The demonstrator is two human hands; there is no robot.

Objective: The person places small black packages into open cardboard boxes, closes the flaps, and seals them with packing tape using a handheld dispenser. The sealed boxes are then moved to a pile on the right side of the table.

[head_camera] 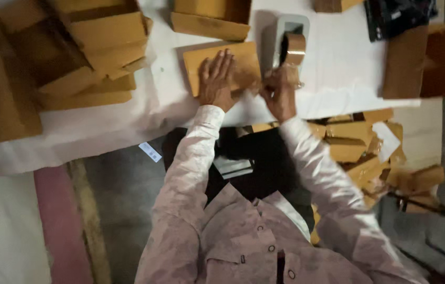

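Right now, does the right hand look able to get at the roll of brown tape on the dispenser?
Probably yes: the right hand sits just below the tape roll, with nothing between them.

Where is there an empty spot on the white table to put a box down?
Bare table lies between the tape dispenser and the brown cardboard at right. The left side is crowded with stacked boxes.

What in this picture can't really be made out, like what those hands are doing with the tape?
- Right hand: motion-blurred in the head view; its grip on the tape is unclear.
- Cardboard piece: partly covered by the left hand.
- Tape dispenser: roll blurred, base details lost.
- Dark packets: cut off by the top edge.
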